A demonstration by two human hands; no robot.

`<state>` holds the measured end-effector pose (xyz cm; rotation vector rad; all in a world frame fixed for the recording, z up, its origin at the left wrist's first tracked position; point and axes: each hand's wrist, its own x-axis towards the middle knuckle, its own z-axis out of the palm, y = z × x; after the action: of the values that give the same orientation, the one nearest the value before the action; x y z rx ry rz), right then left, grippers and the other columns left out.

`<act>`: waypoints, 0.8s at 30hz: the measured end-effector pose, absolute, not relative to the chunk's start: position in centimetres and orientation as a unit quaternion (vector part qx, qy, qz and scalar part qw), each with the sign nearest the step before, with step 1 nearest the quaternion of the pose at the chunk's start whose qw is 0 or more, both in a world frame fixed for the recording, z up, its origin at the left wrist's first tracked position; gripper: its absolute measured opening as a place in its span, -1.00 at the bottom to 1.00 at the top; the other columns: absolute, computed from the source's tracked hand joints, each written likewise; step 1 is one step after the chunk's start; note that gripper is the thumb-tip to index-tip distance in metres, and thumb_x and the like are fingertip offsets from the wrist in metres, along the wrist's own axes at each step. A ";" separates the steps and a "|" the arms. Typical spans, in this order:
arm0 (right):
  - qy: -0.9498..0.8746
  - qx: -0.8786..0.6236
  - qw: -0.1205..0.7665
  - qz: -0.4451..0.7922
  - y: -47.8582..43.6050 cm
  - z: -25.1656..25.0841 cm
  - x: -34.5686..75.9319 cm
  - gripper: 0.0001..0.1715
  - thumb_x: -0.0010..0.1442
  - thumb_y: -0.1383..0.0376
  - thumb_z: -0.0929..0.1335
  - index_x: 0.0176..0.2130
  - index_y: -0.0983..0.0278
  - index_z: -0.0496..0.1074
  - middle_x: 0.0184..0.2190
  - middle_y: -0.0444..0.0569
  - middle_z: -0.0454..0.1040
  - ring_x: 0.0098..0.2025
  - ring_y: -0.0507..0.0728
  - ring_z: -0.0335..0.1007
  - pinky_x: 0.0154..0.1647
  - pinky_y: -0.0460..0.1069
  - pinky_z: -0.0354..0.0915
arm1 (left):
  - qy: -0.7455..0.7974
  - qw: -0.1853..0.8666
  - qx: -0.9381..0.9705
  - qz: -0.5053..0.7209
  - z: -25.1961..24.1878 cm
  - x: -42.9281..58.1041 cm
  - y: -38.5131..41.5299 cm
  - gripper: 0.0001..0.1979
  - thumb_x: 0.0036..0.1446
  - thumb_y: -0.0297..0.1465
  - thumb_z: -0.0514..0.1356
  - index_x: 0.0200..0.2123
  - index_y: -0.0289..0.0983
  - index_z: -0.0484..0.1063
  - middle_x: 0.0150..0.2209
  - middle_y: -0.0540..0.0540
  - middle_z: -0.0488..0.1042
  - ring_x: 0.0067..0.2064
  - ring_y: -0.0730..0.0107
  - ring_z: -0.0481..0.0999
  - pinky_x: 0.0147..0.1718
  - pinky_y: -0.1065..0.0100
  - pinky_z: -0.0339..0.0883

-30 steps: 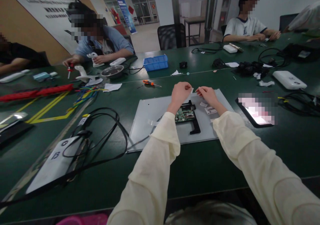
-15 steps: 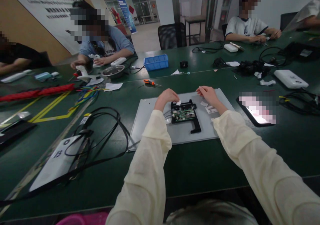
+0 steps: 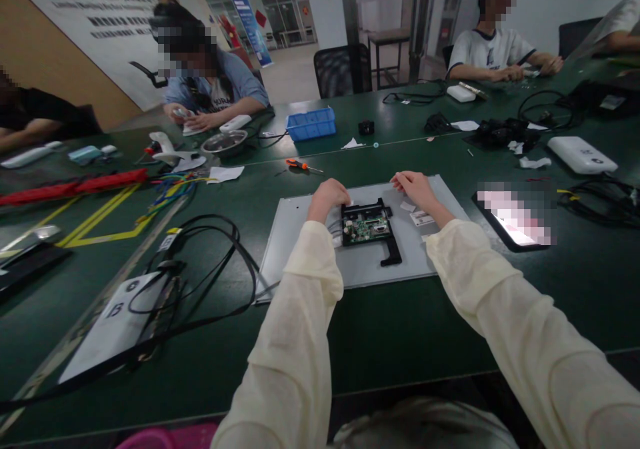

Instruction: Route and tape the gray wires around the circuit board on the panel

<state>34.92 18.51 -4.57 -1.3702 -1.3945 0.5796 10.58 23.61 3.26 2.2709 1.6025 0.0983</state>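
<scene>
A flat grey panel (image 3: 300,252) lies in front of me. On its middle sits a black bracket (image 3: 391,252) with a green circuit board (image 3: 367,229). My left hand (image 3: 327,199) is at the bracket's far left corner, fingers pinched on a small white piece (image 3: 350,203), mostly hidden. Near the panel's far edge, right of the bracket, is my right hand (image 3: 417,189), its fingers curled together. Whether anything is between those fingertips cannot be made out. A white label (image 3: 423,218) and a small white scrap (image 3: 407,206) lie by the right wrist.
A phone (image 3: 513,219) lies right of the panel. Beyond it are an orange screwdriver (image 3: 303,165) and a blue basket (image 3: 311,124). Black cables (image 3: 233,236) and a white box (image 3: 117,322) occupy the left. Co-workers (image 3: 217,89) sit across the green table (image 3: 400,342).
My left hand has shifted slightly left, and less of the white piece shows. My right hand stays put. Across the table, a co-worker's hand has left the white device on a stand.
</scene>
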 end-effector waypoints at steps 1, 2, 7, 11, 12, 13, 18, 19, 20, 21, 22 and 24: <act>-0.583 -0.572 0.523 0.242 18.5 -4.5 34.9 -0.56 0.23 0.05 0.24 -0.37 0.28 0.53 -0.46 -0.03 0.53 -0.44 0.08 0.43 -0.37 -0.03 0.30 | 0.581 0.170 0.795 0.025 3.2 10.7 23.6 -0.84 -0.23 -0.45 0.35 -0.44 -0.22 0.61 -0.44 -0.07 0.57 -0.30 0.32 0.54 -0.24 0.43 0.36; -0.584 -0.573 0.523 0.241 18.4 -4.5 34.9 -0.56 0.23 0.05 0.24 -0.37 0.28 0.53 -0.46 -0.03 0.53 -0.44 0.08 0.42 -0.37 -0.03 0.30 | 0.593 0.161 0.789 0.017 3.2 10.8 23.5 -0.82 -0.23 -0.43 0.36 -0.42 -0.22 0.60 -0.40 -0.09 0.58 -0.27 0.31 0.54 -0.22 0.42 0.36; -0.584 -0.576 0.519 0.240 18.3 -4.3 34.8 -0.56 0.23 0.04 0.24 -0.38 0.28 0.53 -0.47 -0.03 0.53 -0.45 0.08 0.42 -0.38 -0.03 0.29 | 0.598 0.132 0.790 0.007 3.7 11.5 23.0 -0.70 -0.19 -0.44 0.35 -0.27 -0.21 0.57 -0.22 -0.10 0.58 -0.19 0.30 0.54 -0.18 0.42 0.36; -0.583 -0.578 0.517 0.242 18.3 -4.4 34.8 -0.55 0.23 0.05 0.23 -0.37 0.28 0.53 -0.46 -0.03 0.54 -0.44 0.08 0.42 -0.37 -0.03 0.30 | 0.581 0.133 0.803 0.000 4.1 11.9 22.4 -0.76 -0.13 -0.49 0.28 -0.29 -0.23 0.57 -0.26 -0.10 0.59 -0.22 0.32 0.55 -0.23 0.44 0.36; -0.584 -0.578 0.516 0.242 18.3 -4.4 34.8 -0.55 0.23 0.05 0.23 -0.37 0.28 0.53 -0.46 -0.03 0.54 -0.44 0.08 0.42 -0.37 -0.03 0.30 | 0.579 0.135 0.804 -0.006 4.1 12.0 22.3 -0.78 -0.12 -0.50 0.27 -0.32 -0.24 0.57 -0.29 -0.10 0.59 -0.24 0.33 0.55 -0.24 0.44 0.35; -0.584 -0.578 0.516 0.241 18.3 -4.4 34.8 -0.55 0.23 0.04 0.23 -0.37 0.28 0.53 -0.46 -0.03 0.54 -0.44 0.08 0.42 -0.36 -0.03 0.30 | 0.577 0.137 0.805 -0.011 4.1 12.0 22.1 -0.80 -0.12 -0.51 0.26 -0.34 -0.24 0.58 -0.31 -0.10 0.59 -0.25 0.32 0.55 -0.25 0.44 0.35; -0.587 -0.576 0.516 0.240 18.3 -4.4 34.9 -0.54 0.23 0.04 0.23 -0.36 0.28 0.53 -0.45 -0.03 0.54 -0.44 0.07 0.42 -0.36 -0.04 0.30 | 0.576 0.134 0.806 -0.017 4.2 12.0 21.7 -0.80 -0.12 -0.53 0.24 -0.36 -0.26 0.59 -0.31 -0.13 0.59 -0.25 0.29 0.55 -0.20 0.39 0.35; -0.587 -0.576 0.516 0.241 18.3 -4.4 34.8 -0.54 0.23 0.03 0.23 -0.37 0.28 0.53 -0.45 -0.03 0.54 -0.44 0.07 0.42 -0.36 -0.04 0.30 | 0.577 0.133 0.806 -0.016 4.4 12.0 21.6 -0.80 -0.11 -0.52 0.24 -0.34 -0.26 0.59 -0.29 -0.14 0.59 -0.23 0.29 0.55 -0.18 0.38 0.35; -0.586 -0.575 0.517 0.242 18.3 -4.3 34.8 -0.54 0.23 0.03 0.23 -0.37 0.28 0.53 -0.46 -0.03 0.53 -0.43 0.07 0.42 -0.36 -0.04 0.30 | 0.578 0.129 0.806 -0.010 4.8 12.1 21.5 -0.79 -0.09 -0.51 0.23 -0.32 -0.26 0.58 -0.27 -0.14 0.59 -0.22 0.28 0.55 -0.16 0.36 0.35; -0.587 -0.574 0.518 0.241 18.2 -4.3 34.8 -0.54 0.23 0.03 0.23 -0.37 0.28 0.53 -0.46 -0.03 0.53 -0.44 0.07 0.42 -0.36 -0.04 0.30 | 0.576 0.120 0.809 0.002 5.2 12.3 21.3 -0.79 -0.05 -0.50 0.22 -0.29 -0.26 0.58 -0.24 -0.15 0.58 -0.20 0.27 0.54 -0.14 0.34 0.34; -0.587 -0.573 0.519 0.240 18.2 -4.3 34.8 -0.54 0.23 0.03 0.23 -0.38 0.28 0.53 -0.46 -0.03 0.53 -0.44 0.07 0.42 -0.36 -0.04 0.30 | 0.568 0.107 0.815 0.023 5.7 12.7 20.9 -0.79 -0.01 -0.48 0.20 -0.26 -0.26 0.57 -0.22 -0.16 0.57 -0.18 0.27 0.53 -0.13 0.32 0.33; -0.588 -0.574 0.518 0.237 18.2 -4.3 34.7 -0.55 0.23 0.04 0.23 -0.38 0.28 0.52 -0.47 -0.03 0.53 -0.45 0.07 0.41 -0.37 -0.04 0.29 | 0.534 0.068 0.839 0.081 6.6 13.9 19.9 -0.78 0.09 -0.44 0.14 -0.22 -0.27 0.54 -0.20 -0.17 0.56 -0.16 0.25 0.51 -0.12 0.28 0.33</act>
<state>34.74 18.24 -4.29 -1.3767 -1.4115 0.5685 13.89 19.86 6.56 2.5267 1.6082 0.2449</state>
